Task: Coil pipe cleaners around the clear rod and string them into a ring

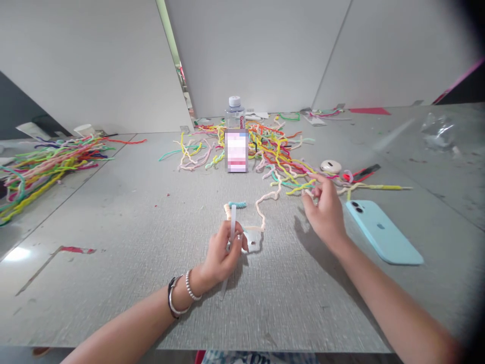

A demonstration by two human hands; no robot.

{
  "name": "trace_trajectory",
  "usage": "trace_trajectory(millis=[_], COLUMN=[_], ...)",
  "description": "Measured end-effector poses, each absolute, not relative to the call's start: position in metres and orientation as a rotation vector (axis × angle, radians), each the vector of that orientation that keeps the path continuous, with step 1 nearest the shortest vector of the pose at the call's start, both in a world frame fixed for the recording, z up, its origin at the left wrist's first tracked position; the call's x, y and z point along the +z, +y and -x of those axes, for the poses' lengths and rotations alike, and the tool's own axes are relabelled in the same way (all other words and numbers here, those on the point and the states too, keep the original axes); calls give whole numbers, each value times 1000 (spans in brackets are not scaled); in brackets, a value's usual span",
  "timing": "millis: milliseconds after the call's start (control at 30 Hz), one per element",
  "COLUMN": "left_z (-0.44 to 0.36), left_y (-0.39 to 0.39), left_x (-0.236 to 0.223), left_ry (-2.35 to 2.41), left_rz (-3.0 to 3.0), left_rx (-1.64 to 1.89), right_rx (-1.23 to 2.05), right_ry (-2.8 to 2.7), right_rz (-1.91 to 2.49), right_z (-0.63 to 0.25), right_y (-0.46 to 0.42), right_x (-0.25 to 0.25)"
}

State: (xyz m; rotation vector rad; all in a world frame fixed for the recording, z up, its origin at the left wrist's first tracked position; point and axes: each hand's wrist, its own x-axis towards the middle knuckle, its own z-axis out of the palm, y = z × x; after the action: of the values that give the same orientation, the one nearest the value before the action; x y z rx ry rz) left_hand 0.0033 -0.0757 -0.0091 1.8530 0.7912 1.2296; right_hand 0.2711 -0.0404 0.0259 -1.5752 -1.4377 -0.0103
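Observation:
My left hand (pixel 226 251) is closed around a slim translucent white stick (pixel 233 217). By its fingertips is a small piece wound in peach yarn (pixel 227 211) and blue yarn (pixel 238 205). A pale pink strand (pixel 260 210) runs from there across the table to the yarn pile (pixel 278 156). My right hand (pixel 324 212) is at the near right edge of that pile, index finger stretched forward and thumb apart from it. Whether a thin strand touches its fingertips I cannot tell. Beneath the left fingers lies a small clear, shiny patch (pixel 254 241).
A light blue phone (pixel 384 232) lies right of my right hand. Behind it are a white oval case (pixel 331 166), a black-and-red tool (pixel 364 173) and a yellow rod (pixel 386 187). A bottle (pixel 235 112) stands behind a blurred upright screen (pixel 236 151). More yarn (pixel 56 169) lies left.

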Motion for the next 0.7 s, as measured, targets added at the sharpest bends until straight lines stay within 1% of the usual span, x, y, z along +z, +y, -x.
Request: trace_trajectory(millis=[67,133,267,367,433,567,700], left_z=[-3,-3,-3,-4,-5,-9,-12], left_y=[-77,-78,-83,-85,-86,-84,-80], left_x=[-9,-8,-1,6,9,11,8], left_ry=[791,792,800,833,888,1017,1052], left_rz=[-1853,-1860,-1966,-2156,-2245,-2310,-2326], left_rx=[1220,1204,1108,981,889,704,649], right_rx=[-46,6,404,531,684,922,1127], right_ry=[-1543,-1659,-1909,-2075,-2068,-1888,-1666], right_rz=[1485,1370,1183,1169,1233,1343,1346], right_z=[-262,-248,-212,-191,-186,-194,-199], right_y=[-50,-63,-96,-115,-118,-108,-99], right_x=[35,41,38,30,26,26,18])
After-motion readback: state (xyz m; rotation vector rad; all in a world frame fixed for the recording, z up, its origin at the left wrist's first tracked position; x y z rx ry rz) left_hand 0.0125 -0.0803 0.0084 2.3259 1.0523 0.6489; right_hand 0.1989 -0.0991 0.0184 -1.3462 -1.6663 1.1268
